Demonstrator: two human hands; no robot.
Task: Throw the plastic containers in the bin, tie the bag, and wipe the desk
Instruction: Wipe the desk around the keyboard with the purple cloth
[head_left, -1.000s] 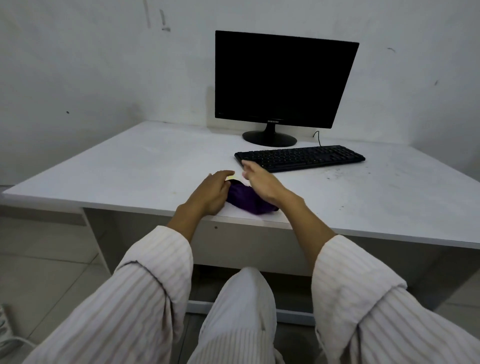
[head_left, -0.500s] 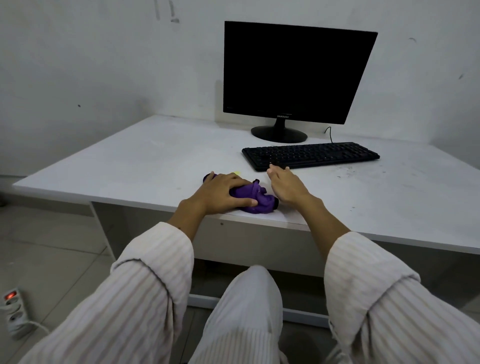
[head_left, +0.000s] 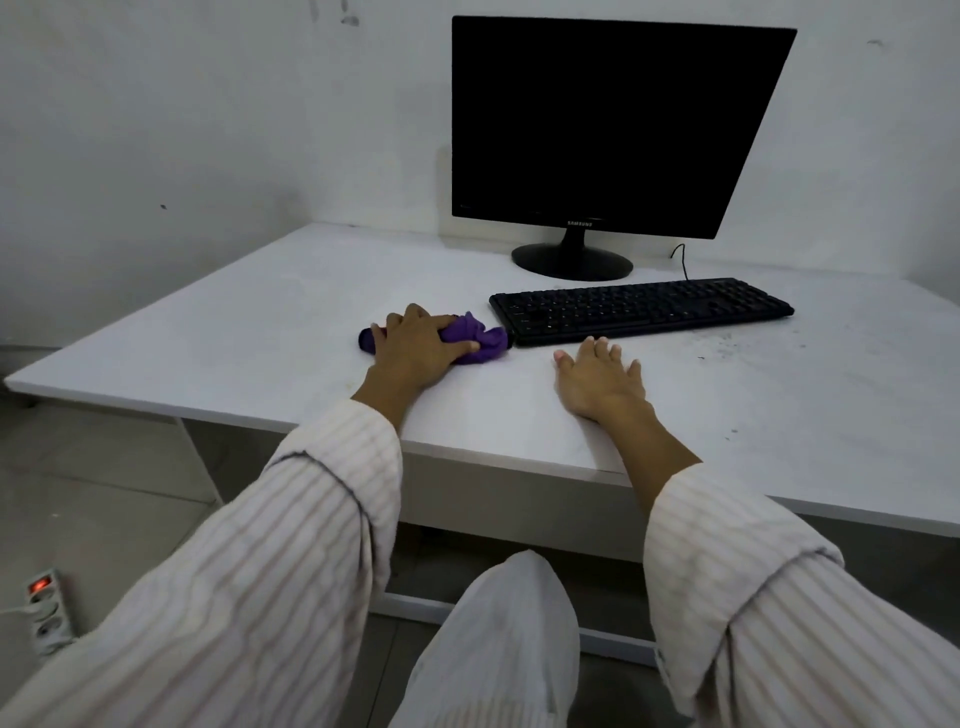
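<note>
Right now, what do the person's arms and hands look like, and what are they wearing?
Both arms wear loose cream sleeves with thin darker stripes, cuffs turned back above the wrists. The left hand and right hand are bare: no gloves, rings or watch visible.

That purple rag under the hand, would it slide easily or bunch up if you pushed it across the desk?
The purple cloth looks crumpled and soft, so it is probably floppy and light. Under the left hand it would likely bunch rather than slide.
</note>
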